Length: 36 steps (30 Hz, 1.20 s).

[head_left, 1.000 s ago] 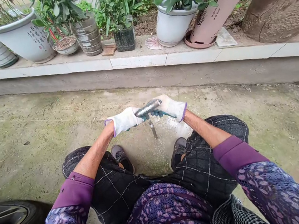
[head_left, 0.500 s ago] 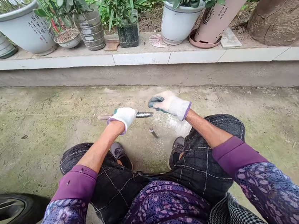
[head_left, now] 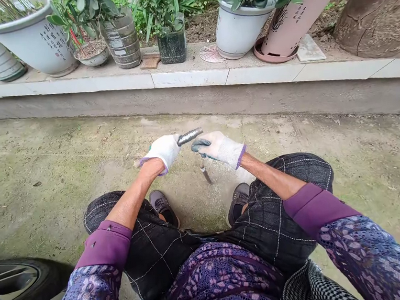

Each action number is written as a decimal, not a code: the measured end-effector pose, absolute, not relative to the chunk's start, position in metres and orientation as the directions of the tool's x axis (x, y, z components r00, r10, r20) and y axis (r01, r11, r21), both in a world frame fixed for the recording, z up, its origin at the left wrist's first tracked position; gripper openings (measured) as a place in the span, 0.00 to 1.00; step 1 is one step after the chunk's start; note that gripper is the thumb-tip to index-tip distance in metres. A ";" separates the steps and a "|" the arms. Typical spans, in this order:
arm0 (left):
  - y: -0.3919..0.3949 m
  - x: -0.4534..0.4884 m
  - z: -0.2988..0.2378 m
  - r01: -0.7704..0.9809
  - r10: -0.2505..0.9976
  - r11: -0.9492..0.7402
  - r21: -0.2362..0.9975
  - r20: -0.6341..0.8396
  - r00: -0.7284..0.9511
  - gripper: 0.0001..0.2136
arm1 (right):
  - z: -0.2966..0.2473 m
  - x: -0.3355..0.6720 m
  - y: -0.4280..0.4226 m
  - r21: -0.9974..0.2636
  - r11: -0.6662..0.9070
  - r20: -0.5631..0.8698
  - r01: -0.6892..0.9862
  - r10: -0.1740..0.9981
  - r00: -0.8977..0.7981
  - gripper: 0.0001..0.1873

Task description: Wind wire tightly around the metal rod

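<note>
My left hand (head_left: 164,150), in a white work glove with a purple cuff, is closed around a stick (head_left: 189,136). The stick's front part looks silvery and ribbed, like wound wire, and its pale rear end shows beyond the wrist. It tilts up to the right. Close to the tip is my right hand (head_left: 217,149), gloved alike with dark-coated fingers. Those fingers are curled together, and whatever may be in them is hidden. Below the hands, a short brown peg (head_left: 205,174) with a light band near its top is at the ground between my shoes.
Ahead runs a low tiled ledge (head_left: 188,78) bearing several potted plants, among them a white pot (head_left: 240,30) and a tall pink planter (head_left: 285,29). A tree trunk (head_left: 379,14) stands far right. A car wheel (head_left: 18,296) is at lower left. Concrete ground (head_left: 62,175) surrounds my feet.
The stick's silvery end has swung upward, from nearly level to tilted. My left hand has risen slightly, and my right hand has moved a little left and down, now beneath the tip.
</note>
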State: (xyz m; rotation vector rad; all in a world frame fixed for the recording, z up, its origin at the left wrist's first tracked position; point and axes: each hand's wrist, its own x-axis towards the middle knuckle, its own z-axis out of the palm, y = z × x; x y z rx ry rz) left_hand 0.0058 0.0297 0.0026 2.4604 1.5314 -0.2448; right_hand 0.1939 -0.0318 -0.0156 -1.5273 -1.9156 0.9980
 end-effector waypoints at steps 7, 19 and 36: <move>0.018 0.022 -0.007 0.710 0.681 -0.691 -0.132 -0.449 0.579 0.17 | -0.006 0.215 -0.026 -0.716 0.116 -0.040 0.688 0.977 -0.208 0.11; 0.012 0.006 0.023 0.807 0.764 -0.513 0.293 -0.273 0.585 0.16 | -0.013 0.214 -0.019 -0.945 -0.156 -0.181 0.289 0.982 -0.061 0.09; 0.006 0.020 -0.003 0.726 0.702 -0.676 -0.128 -0.413 0.581 0.16 | -0.022 0.214 -0.030 -0.605 0.133 -0.132 0.785 0.955 -0.264 0.11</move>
